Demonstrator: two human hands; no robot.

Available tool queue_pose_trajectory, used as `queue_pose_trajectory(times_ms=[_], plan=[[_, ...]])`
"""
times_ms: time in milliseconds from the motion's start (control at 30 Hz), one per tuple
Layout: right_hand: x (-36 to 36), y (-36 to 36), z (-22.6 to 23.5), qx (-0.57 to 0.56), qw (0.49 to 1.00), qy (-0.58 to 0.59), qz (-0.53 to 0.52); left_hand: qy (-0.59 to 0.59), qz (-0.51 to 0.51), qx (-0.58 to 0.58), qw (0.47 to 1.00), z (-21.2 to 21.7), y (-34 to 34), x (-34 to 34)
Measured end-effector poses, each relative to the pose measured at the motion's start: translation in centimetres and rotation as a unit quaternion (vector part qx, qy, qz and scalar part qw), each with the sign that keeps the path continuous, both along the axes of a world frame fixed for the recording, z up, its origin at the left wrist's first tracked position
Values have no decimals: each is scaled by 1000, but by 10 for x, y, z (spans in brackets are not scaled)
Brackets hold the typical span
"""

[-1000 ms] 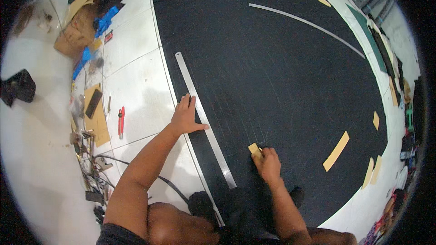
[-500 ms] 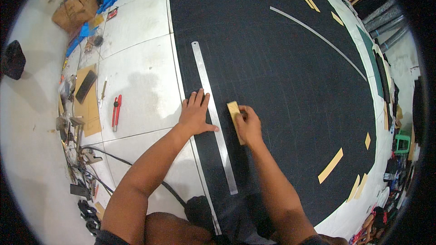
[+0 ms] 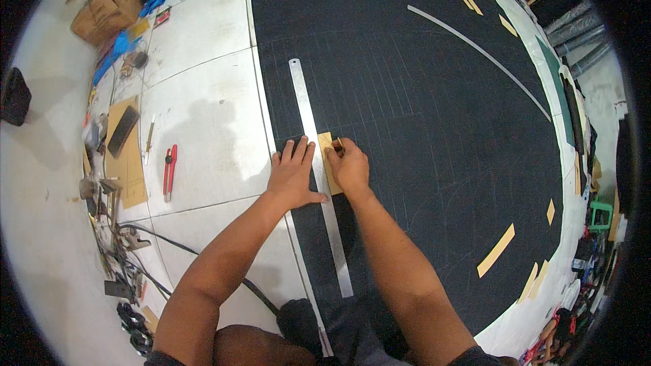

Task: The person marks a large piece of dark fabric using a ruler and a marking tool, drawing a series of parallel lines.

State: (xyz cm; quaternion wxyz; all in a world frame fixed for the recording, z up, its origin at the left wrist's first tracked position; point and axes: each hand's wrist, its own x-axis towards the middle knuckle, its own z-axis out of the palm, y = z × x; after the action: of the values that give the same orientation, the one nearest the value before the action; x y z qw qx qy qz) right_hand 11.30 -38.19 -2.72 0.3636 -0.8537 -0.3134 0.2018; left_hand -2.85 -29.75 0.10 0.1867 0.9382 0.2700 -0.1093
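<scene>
My left hand (image 3: 291,175) lies flat on the dark fabric, fingers spread, pressing on a long steel ruler (image 3: 335,244). My right hand (image 3: 350,168) is closed at the right side of a small yellow card template (image 3: 325,146), its fingertips on the card. The card's left edge lies along or very close to the ruler's right edge. A thin object seems to stick up between the right fingers, too small to name. Faint pale lines run across the dark fabric (image 3: 441,163).
Left on the white tiles are a red cutter (image 3: 170,169), a black brush-like block (image 3: 123,131) on tan card (image 3: 134,186), and a dark cable (image 3: 169,234). A curved grey strip (image 3: 481,54) and a yellow card strip (image 3: 496,251) lie on the fabric.
My right hand has moved left with the yellow card, bringing it from a gap away up to the ruler. My left hand stays on the ruler.
</scene>
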Motion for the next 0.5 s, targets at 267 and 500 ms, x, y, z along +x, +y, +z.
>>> queue_pose_trajectory(times_ms=[267,500], plan=[[4,-2,1,1,1000,12,-4,0,-10,-10,1000,8,0,1],[5,-3,1,-13,1000,19,-3,9,-20,-18,1000,7,4,-2]])
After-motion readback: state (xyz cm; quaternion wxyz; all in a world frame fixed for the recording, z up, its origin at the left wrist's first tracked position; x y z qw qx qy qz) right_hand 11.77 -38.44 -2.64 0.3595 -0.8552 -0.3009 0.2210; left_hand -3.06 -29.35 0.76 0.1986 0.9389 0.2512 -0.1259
